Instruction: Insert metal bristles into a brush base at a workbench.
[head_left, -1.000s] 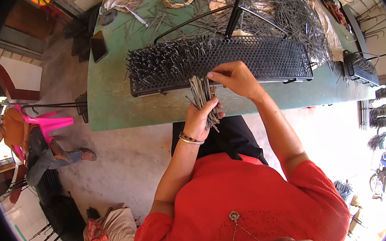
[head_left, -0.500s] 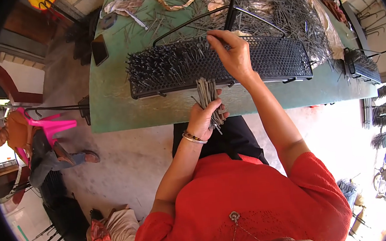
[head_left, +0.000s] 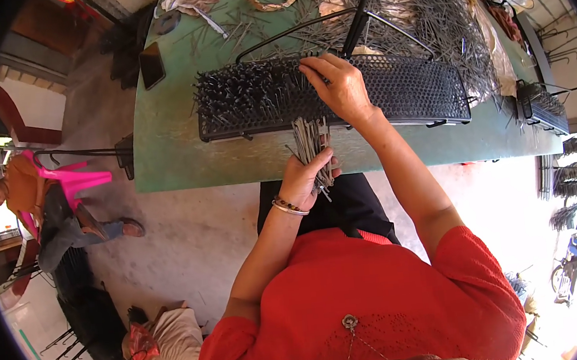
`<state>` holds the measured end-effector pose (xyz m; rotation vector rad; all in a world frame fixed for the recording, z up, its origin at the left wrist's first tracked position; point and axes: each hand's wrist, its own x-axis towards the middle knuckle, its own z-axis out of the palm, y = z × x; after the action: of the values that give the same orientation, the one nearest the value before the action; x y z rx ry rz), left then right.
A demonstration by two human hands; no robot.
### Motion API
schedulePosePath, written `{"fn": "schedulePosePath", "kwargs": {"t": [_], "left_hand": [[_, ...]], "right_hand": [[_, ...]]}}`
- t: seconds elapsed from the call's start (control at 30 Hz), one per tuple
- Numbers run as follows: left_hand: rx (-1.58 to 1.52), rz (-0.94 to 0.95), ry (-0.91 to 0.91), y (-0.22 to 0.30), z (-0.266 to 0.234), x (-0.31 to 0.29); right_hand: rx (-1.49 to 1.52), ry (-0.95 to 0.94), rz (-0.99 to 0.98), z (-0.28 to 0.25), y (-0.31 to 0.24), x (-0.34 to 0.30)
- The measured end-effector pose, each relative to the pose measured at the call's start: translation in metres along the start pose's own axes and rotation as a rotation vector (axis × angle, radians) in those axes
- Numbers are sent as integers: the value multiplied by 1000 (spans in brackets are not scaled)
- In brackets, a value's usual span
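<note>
My left hand (head_left: 307,176) is closed round a bundle of thin grey metal rods (head_left: 310,142), held upright at the table's near edge. Over the middle of a long black perforated rack (head_left: 412,88) is my right hand (head_left: 340,86), its fingertips pinched together. Whatever they grip is too small or hidden to make out. Many dark rods (head_left: 238,94) stand in the holes of the rack's left part, ending by my right fingertips. The holes of its right part show bare mesh. A black frame handle (head_left: 359,24) rises from behind the rack.
A big heap of loose rods (head_left: 418,15) lies on the green table (head_left: 174,146) behind the rack. A phone (head_left: 152,65) lies at the left, a second rack (head_left: 538,104) at the far right. A person (head_left: 36,194) sits on a pink chair (head_left: 80,179) at the left.
My right hand has moved slightly left and down toward the standing rods, its fingers now lower over the rack. The left hand keeps the bundle in about the same place.
</note>
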<state>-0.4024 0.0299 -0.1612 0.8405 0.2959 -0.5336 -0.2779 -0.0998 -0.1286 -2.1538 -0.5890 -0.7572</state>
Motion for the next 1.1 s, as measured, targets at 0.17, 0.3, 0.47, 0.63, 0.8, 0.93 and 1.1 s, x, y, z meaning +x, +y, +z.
{"fn": "schedulePosePath", "kwargs": {"t": [0.17,0.3,0.47,0.63,0.8,0.93,1.1], "left_hand": [[-12,-1,7,0,-2,-1],[-21,7,8,0,-1,-2],[-21,4,14,-1,-1,-2],[-14,7,12,-3,-3,-1],[-7,13,15,-2,-3,-2],[-4,12,15,-4,-2,-2],[13,1,18,-3,-1,-3]], "right_hand": [[-89,-33,-32,-1,-4,2],[-81,-27,37,1,-5,2],[-63,-31,102,2,-2,3],[-66,-31,119,2,-6,1],[-32,-82,55,0,0,6],[58,-118,105,-3,4,6],[52,-112,54,-3,4,6]]}}
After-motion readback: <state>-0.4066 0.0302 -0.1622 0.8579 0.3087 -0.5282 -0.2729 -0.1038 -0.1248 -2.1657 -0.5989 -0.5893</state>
